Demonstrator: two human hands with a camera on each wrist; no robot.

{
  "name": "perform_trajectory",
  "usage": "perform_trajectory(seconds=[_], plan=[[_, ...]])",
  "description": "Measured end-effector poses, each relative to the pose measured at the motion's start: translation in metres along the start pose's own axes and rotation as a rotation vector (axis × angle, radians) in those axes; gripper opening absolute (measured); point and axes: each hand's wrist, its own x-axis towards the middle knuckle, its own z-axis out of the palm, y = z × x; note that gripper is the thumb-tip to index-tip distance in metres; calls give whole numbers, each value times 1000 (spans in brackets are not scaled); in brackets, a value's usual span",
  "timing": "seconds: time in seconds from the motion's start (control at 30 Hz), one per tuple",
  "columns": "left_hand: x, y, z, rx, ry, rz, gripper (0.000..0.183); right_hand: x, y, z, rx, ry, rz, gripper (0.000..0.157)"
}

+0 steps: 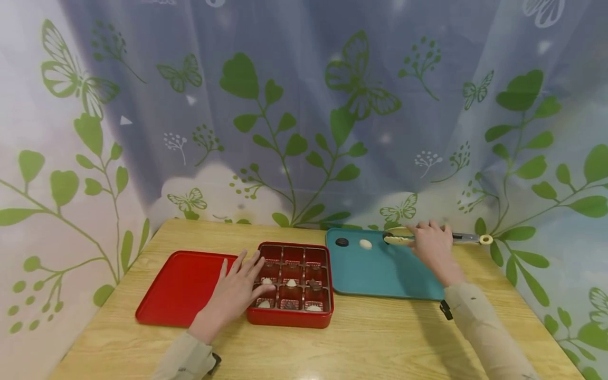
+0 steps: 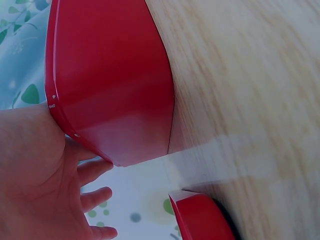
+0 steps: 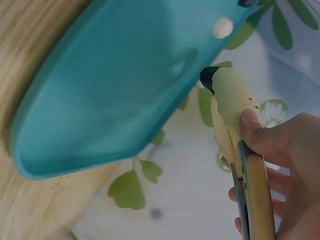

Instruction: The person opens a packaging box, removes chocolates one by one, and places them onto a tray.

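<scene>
My right hand (image 1: 434, 250) grips a pair of cream-tipped tongs (image 3: 232, 107) with metal arms, thumb on one side and fingers on the other. Between the tong tips is a dark chocolate (image 3: 206, 79), held above the far part of a teal tray (image 1: 380, 279). On that tray lie another dark chocolate (image 1: 342, 242) and a white chocolate (image 1: 365, 244). My left hand (image 1: 230, 295) rests on the left rim of a red box (image 1: 290, 318), fingers spread and fairly straight. Clear dividers split the box; its middle and near rows hold white and dark chocolates, and the far row shows none.
A red lid (image 1: 178, 287) lies flat left of the box, partly beneath my left forearm and hand. The wooden table (image 1: 332, 353) backs onto a patterned curtain (image 1: 294, 105). Box and tray stand side by side, their edges close together.
</scene>
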Motion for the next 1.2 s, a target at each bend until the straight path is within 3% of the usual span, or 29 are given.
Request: perform_trajectory(seconds=[0.37,0.77,0.97,1.07,1.2], plan=[[-1,1,-2,-9,-7,-2,77,3,6,12,18,-69,32,46],[0,0,0,6,6,3,78,5,1,8,19,-90,59,51],[0,-1,0,-15,6,2,76,0,-2,1,28,2,36,56],[0,-2,0,-34,8,-5,74,-3,-9,-5,34,61,2,55],[0,-4,2,-56,24,-7,72,-5,-25,-16,53,81,-34,54]])
